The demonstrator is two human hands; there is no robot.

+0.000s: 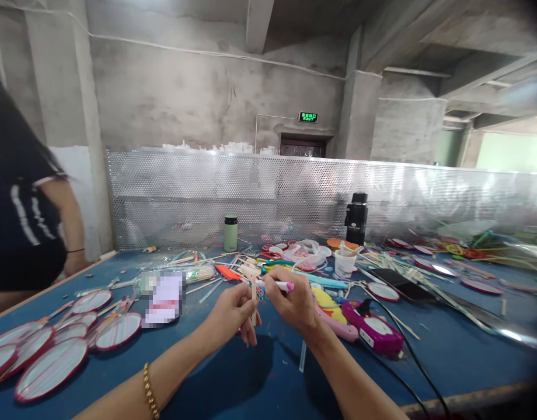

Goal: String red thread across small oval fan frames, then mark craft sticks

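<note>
Pale wooden stick (253, 303) is standing upright, pinched in the left hand (232, 315); right hand (295, 303) is gripping a pink-tipped pen (279, 285).

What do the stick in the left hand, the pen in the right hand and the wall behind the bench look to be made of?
Stick in the left hand: pale, matte and flat, likely wood or bamboo. Pen in the right hand: smooth white barrel with a glossy pink cap, probably plastic. Wall panel: shiny silver sheet with rows of small holes, seemingly perforated metal.
</note>
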